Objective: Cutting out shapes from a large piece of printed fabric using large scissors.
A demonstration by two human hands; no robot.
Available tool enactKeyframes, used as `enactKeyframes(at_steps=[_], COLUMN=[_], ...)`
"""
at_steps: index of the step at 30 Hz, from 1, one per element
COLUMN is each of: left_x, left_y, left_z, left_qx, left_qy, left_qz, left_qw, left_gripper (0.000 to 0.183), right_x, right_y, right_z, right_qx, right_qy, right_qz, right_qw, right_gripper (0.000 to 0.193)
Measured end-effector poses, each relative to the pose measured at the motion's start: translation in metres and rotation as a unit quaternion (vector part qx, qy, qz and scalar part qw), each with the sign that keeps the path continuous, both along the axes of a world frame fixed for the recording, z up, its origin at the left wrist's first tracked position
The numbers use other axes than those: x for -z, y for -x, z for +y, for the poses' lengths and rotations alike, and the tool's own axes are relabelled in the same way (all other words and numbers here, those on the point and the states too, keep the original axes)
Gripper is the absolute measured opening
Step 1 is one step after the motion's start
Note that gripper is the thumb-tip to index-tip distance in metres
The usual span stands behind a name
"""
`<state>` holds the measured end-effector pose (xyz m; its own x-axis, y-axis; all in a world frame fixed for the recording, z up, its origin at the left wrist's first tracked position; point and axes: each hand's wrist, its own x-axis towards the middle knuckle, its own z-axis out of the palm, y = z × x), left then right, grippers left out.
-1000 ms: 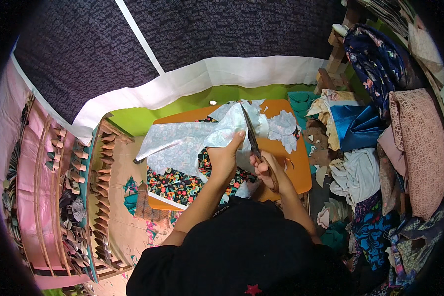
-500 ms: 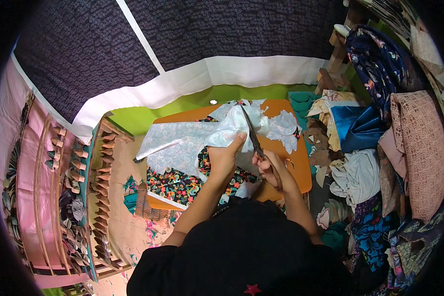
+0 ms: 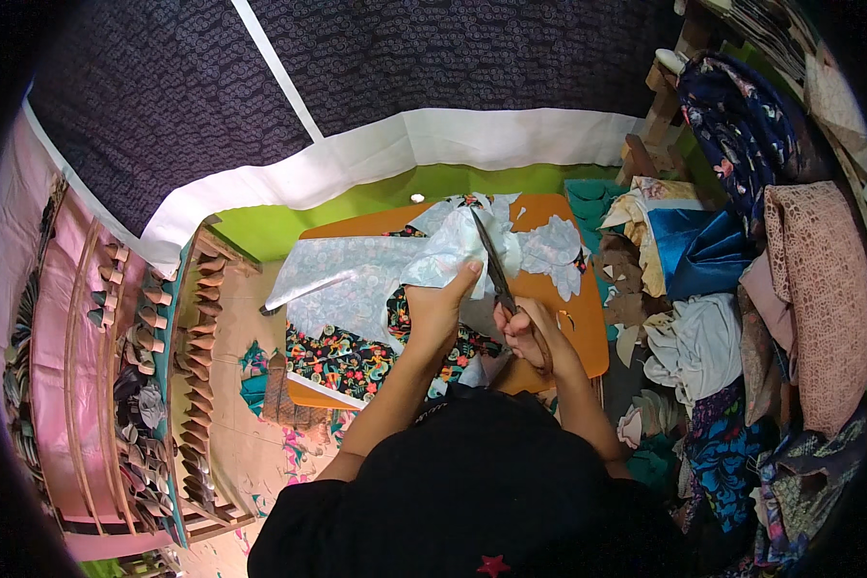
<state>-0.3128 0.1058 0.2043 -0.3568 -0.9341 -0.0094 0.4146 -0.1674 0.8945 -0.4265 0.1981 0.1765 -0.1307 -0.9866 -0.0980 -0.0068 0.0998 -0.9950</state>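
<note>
My left hand (image 3: pixel 441 306) is closed on a piece of pale fabric (image 3: pixel 441 258), thumb on top, above an orange table (image 3: pixel 588 332). In my right hand (image 3: pixel 528 326) are large dark scissors (image 3: pixel 494 265), fingers wrapped round the handles. The blades point away from me and lie against the right side of the held fabric; whether they are parted is hard to make out. Under and left of my left hand spreads black floral fabric (image 3: pixel 342 364), with its pale reverse side (image 3: pixel 332 289) turned up. Pale cut scraps (image 3: pixel 549 252) lie right of the blades.
Piled fabrics, among them a blue satin piece (image 3: pixel 698 252) and a white cloth (image 3: pixel 698 347), crowd the right side. Wooden racks with rows of shoe-like pieces (image 3: pixel 202 376) stand at the left. A dark patterned curtain (image 3: pixel 453 58) hangs behind the table; scraps (image 3: pixel 299 443) litter the floor.
Both hands hold nearly the same place. The small pale scrap beside the blades, at the table's far side, now sits apart from the held fabric.
</note>
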Motion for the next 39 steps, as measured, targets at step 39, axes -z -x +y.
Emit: enactKeyframes(at_steps=[39], left_x=[-0.011], left_y=[-0.007], left_z=[0.001], left_qx=[0.055], left_qy=[-0.215], left_qz=[0.132], left_qw=[0.966], left_gripper=[0.016], right_x=[0.009], right_y=[-0.003], right_z=[-0.002], right_qx=[-0.017], right_qy=[0.031], right_qz=[-0.001], right_qw=[0.999], right_gripper=[0.021])
